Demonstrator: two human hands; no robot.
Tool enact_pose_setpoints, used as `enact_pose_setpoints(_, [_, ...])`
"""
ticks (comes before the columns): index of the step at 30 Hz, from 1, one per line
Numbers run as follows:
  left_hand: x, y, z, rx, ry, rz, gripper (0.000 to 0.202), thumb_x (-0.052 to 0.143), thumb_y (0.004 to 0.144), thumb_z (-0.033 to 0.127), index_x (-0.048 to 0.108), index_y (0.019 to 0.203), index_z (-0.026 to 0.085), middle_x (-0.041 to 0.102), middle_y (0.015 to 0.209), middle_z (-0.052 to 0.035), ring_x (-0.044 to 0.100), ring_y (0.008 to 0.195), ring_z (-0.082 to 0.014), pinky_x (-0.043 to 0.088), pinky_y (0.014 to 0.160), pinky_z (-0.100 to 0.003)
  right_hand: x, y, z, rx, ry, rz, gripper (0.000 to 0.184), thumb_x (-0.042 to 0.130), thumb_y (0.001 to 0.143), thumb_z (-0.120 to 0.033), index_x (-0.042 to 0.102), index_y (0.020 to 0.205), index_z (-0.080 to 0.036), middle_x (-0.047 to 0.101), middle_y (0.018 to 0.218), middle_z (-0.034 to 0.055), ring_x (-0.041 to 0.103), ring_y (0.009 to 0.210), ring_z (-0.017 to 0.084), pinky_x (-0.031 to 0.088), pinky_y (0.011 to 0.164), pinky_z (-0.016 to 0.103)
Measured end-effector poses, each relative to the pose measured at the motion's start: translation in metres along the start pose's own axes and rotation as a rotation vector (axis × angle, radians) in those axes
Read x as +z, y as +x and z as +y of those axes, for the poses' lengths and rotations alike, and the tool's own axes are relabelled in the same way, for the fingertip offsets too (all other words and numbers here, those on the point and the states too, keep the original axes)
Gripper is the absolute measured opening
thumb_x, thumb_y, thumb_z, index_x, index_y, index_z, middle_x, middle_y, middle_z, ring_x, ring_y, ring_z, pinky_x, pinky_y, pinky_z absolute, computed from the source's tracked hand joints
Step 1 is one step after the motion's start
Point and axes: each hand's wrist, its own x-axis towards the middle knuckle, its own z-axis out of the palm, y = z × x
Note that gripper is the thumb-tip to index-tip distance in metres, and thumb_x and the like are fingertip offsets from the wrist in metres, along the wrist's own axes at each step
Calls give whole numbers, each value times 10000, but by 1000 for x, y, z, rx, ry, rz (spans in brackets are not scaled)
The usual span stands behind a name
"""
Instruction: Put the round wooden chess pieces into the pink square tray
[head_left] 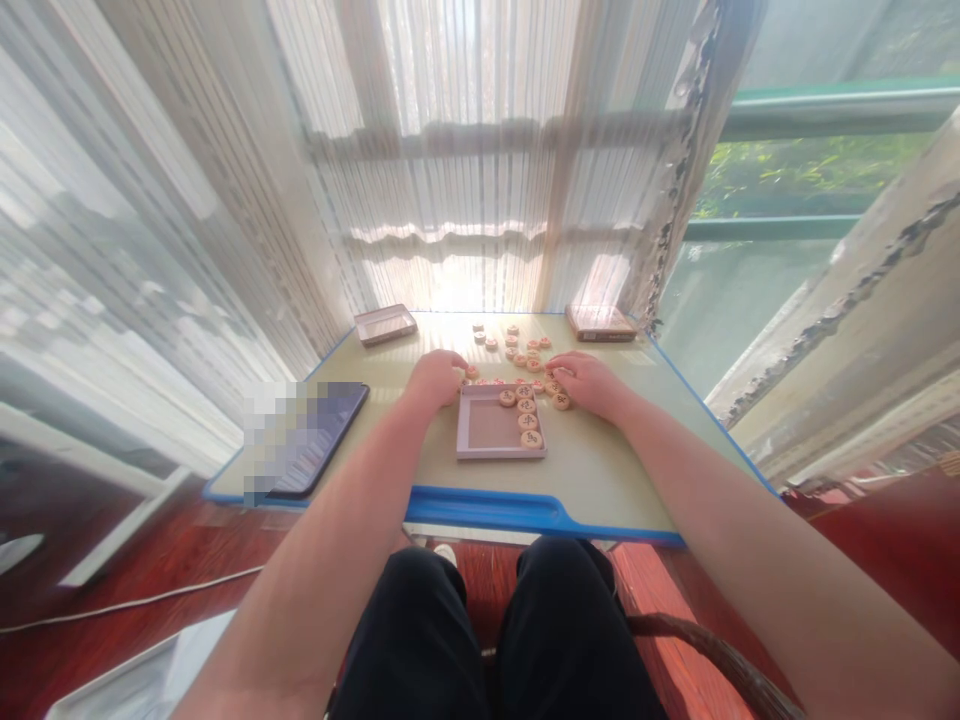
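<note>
A shallow open box (463,425) stands on the low table in front of me. Several round wooden Chinese chess pieces (528,422) with dark characters lie along its right side, and one more sits at its upper middle. Left of the loose pieces, my left hand (437,378) has its fingertips closed about a Chinese chess piece (472,371) beyond the box's far left corner. My right hand (587,383) is past the far right corner, thumb and finger closed on a piece mostly hidden by them. Dark-lettered pieces (560,401) lie just under that hand.
More loose pieces (520,360) are scattered toward the back of the table (622,480). An empty box lid or tray (385,324) stands at the back left, a brown box (600,323) at the back right. A dark tablet (330,440) lies at the left edge. Sheer curtains (465,180) hang behind.
</note>
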Motion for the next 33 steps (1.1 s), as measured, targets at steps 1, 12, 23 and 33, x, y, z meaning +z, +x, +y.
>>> enact_pose_setpoints(1, [1,0,0,9,-1,8,363,491,722,112,714,995,201,693,1020,-73,623,890,-196,474,756,-250,1,-1,0,1,1,5,290,445,864,-214,681,1024,-163,650,1122,87,562,1072,190,378,989,312])
enact_pose_setpoints(12, [12,16,-6,34,-131,86,252,490,707,241,721,790,182,706,762,-62,617,726,-189,456,664,-270,1,44,-17,304,-78,130,343,512,789,-395,674,984,-164,685,987,98,606,921,230,439,792,319])
enact_pose_setpoints(23, [14,20,0,15,-65,179,235,467,720,242,695,727,185,695,760,-67,607,746,-195,451,691,-282,33,88,-34,56,-223,-115,282,541,740,-307,712,957,-248,700,993,40,531,1038,260,395,905,385])
enact_pose_setpoints(33, [13,18,5,0,-78,200,226,467,738,264,678,712,188,689,759,-67,596,735,-195,439,668,-285,23,91,-22,119,-140,-138,399,617,677,-333,684,1042,-186,712,966,51,633,844,212,465,725,283])
